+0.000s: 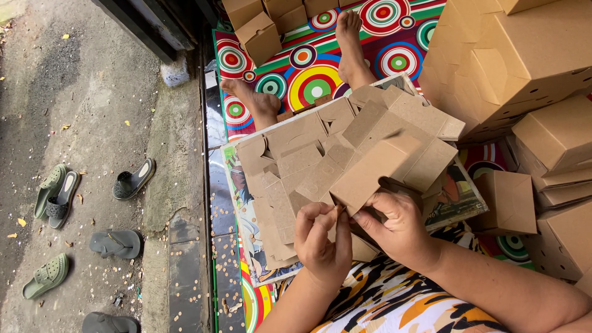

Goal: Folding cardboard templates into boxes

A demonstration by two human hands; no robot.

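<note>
Both hands, left hand (322,239) and right hand (398,225), apparently pinching half-folded cardboard box (385,165).

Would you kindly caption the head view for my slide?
Both hands, left hand and right hand, fold a brown cardboard box above flat blanks, finished boxes stacked alongside.

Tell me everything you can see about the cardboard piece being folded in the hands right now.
The cardboard piece is plain brown card, die-cut, partly folded into a box shape with flaps still open. It tilts above the stack of flat blanks on the lap. The left hand pinches its lower edge; the right hand grips beneath it.
</note>
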